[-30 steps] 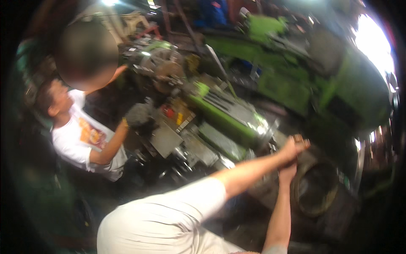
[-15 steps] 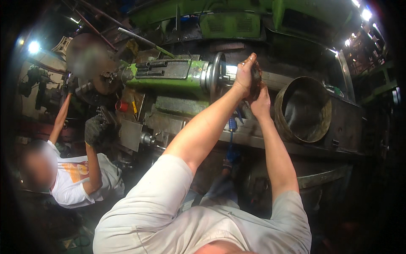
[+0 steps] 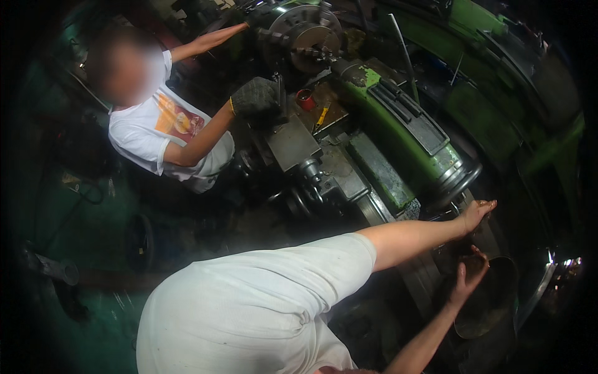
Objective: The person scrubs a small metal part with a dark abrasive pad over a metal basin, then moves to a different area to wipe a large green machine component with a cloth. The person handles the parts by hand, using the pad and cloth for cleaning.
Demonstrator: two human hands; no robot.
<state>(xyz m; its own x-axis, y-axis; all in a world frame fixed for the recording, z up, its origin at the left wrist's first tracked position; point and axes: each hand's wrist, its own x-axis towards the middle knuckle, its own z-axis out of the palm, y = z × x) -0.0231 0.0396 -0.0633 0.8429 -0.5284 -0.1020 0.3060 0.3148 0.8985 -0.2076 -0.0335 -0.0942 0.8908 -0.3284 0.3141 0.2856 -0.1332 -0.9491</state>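
My left hand [image 3: 477,215] reaches past the handwheel [image 3: 460,186] at the end of a green lathe tailstock [image 3: 398,128]. Its fingers stretch out, with brown grime on the tips and nothing seen in its grasp. Closer to me, my right hand [image 3: 471,275] is raised with thumb and fingers apart, also smeared dark. It hovers beside the round, drum-like container [image 3: 492,305], whose inside is dim. The two hands are apart from each other. Below them run the metal bed rails [image 3: 418,274] of the lathe.
At left a co-worker in a white T-shirt [image 3: 187,128] holds a dark-gloved hand [image 3: 255,100] over the lathe carriage. The lathe chuck [image 3: 314,40] is at the far end. A red cup [image 3: 305,100] and a yellow-handled tool [image 3: 322,116] rest near the carriage. A rod [image 3: 405,56] stands up behind.
My view has swung left, so the lathe appears tilted and the co-worker nearer the middle. My hands, earlier pressed together around something dark, have come apart.
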